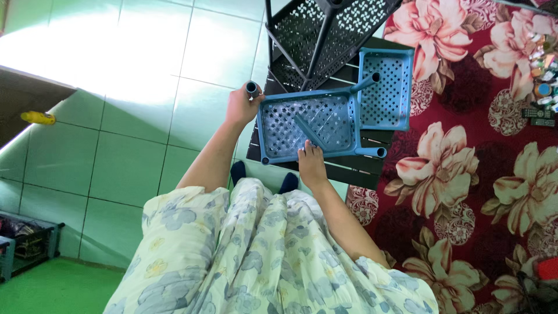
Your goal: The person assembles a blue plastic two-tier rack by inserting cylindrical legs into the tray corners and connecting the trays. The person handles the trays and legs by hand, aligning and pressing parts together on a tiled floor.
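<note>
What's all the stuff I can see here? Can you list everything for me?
Blue shelf trays: two, blue perforated plastic, joined by tubes, held at centre.
Blue tubes: several, blue, at the tray corners and lying across the near tray.
Black rack: one, black perforated shelves on poles, top centre, behind the blue trays.
Carpet: one, dark red with large pale flowers, right side.
Floor tiles: pale green, left side.
Yellow object: one, far left; kind unclear.
Small clutter: several items, right edge; too small to tell.
Dress: one, pale floral, bottom centre.
Left hand: grips the tube at the near tray's left corner.
Right hand: rests on the near tray's front edge.
</note>
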